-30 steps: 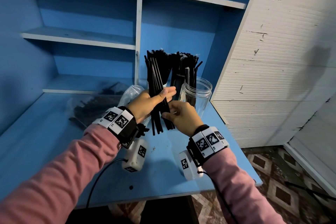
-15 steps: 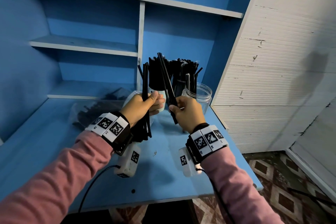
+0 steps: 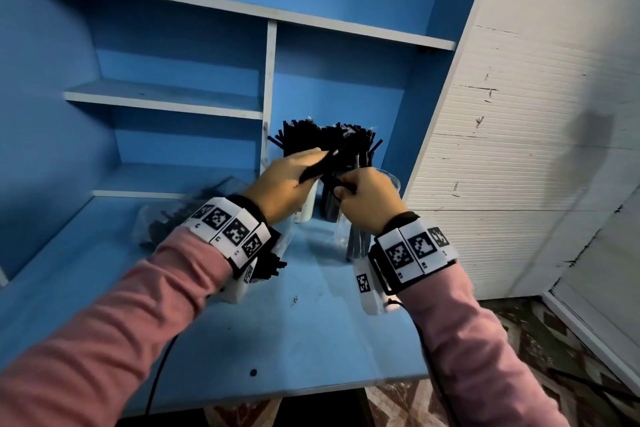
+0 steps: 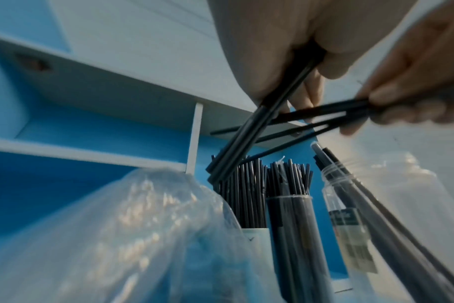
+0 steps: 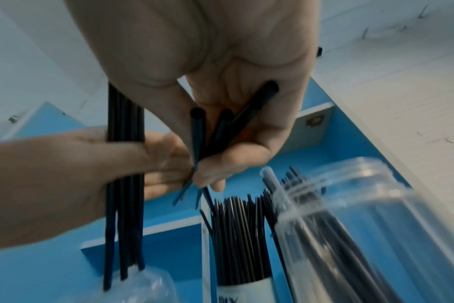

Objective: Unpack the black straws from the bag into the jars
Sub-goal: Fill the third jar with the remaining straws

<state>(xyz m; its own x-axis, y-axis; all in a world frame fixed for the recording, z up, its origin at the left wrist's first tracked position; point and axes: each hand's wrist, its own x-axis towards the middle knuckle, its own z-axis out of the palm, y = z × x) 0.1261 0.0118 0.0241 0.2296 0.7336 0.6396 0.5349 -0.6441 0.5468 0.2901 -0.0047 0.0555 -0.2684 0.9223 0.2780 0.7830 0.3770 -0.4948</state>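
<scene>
Straws: I see thin, matte black straws (image 4: 252, 141); the clear plastic jars (image 4: 289, 221) are packed
Hands: my left hand (image 3: 280, 187) grips a bundle; my right hand (image 3: 367, 198) pinches a few

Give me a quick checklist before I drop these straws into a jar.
1. Left hand grips its straw bundle: ok.
2. Right hand holds a few straws: ok.
3. Right-hand straws lined up: not ok, they splay apart.
4. Right jar has room: ok, partly filled.
5. Middle jars have room: not ok, packed.
6. Bag still holds straws: ok.
</scene>
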